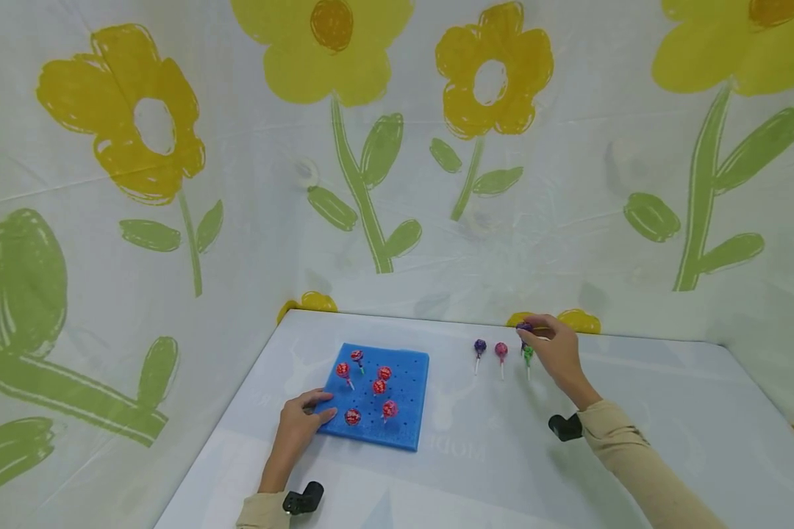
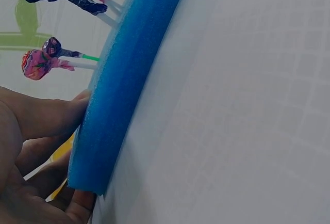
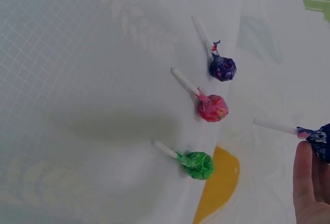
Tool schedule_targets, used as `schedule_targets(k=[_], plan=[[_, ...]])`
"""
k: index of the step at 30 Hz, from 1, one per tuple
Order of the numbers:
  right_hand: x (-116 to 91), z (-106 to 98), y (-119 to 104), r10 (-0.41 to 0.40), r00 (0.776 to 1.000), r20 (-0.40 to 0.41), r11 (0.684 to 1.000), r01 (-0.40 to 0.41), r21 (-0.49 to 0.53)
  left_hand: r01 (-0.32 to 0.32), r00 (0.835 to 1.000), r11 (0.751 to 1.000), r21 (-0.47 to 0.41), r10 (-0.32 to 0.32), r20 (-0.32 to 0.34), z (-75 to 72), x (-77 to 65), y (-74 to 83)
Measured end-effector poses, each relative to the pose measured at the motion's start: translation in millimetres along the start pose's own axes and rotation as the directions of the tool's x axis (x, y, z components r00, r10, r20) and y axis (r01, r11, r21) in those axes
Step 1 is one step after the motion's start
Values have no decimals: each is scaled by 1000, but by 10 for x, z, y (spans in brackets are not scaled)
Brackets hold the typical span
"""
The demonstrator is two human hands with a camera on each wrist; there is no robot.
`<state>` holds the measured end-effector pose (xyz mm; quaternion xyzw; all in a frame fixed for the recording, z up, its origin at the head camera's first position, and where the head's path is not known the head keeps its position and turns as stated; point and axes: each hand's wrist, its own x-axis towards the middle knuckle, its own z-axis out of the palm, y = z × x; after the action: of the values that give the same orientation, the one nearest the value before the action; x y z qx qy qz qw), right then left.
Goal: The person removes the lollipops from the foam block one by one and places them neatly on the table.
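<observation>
Near the back edge of the table, my right hand (image 1: pixel 557 353) pinches a dark blue-purple lollipop (image 3: pixel 318 140) by its wrapped head, with the white stick sticking out. Below that hand lie three more lollipops: a green one (image 3: pixel 198 165), a pink one (image 3: pixel 212 108) and a dark purple one (image 3: pixel 223 68). My left hand (image 1: pixel 298 422) grips the left edge of a blue foam board (image 1: pixel 403 422), thumb and fingers at its rim. Several lollipops stand stick-down in the board's holes, among them a red one (image 1: pixel 353 416) and a pink one (image 1: pixel 389 408).
The white table (image 1: pixel 490 470) carries the board at left and the loose lollipops in a row to its right. A white cloth (image 1: pixel 251 242) with yellow flowers hangs behind and beside the table. Black wrist devices (image 1: pixel 303 498) sit by both cuffs.
</observation>
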<state>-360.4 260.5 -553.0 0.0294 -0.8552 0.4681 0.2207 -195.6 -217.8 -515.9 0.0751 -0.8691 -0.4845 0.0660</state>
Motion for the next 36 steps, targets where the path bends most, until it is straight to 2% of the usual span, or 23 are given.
schedule_targets(k=[1, 2, 8, 9, 10, 13, 24, 36], plan=[[-5, -13, -5, -2, 1000, -3, 1000, 2, -4, -2, 1000, 1000, -1, 2, 1, -2, -3, -3], [-5, -42, -1, -7, 1000, 21, 998, 6, 55, -2, 1000, 1000, -2, 2, 0, -2, -6, -7], [-274, -411, -963, 80, 991, 105, 992, -90, 92, 2, 1000, 1000, -19, -2, 0, 2, -3, -22], [-328, -453, -1132, 108, 990, 96, 993, -111, 36, 2, 1000, 1000, -22, -2, 0, 2, 1, -24], [-343, -469, -1157, 119, 988, 98, 992, -122, 26, 3, 1000, 1000, -23, -3, -1, 2, 3, -26], [-358, -483, -1130, 152, 983, 107, 988, -153, 5, 10, 1000, 1000, -30, -10, -1, 4, 12, -34], [-312, -463, -812, 256, 963, 84, 966, -252, -58, 23, 1000, 999, -44, -23, -1, 12, 24, -39], [-241, -436, -665, 283, 953, 105, 953, -268, -138, 0, 1000, 1000, -28, 0, -14, -1, 14, -35]])
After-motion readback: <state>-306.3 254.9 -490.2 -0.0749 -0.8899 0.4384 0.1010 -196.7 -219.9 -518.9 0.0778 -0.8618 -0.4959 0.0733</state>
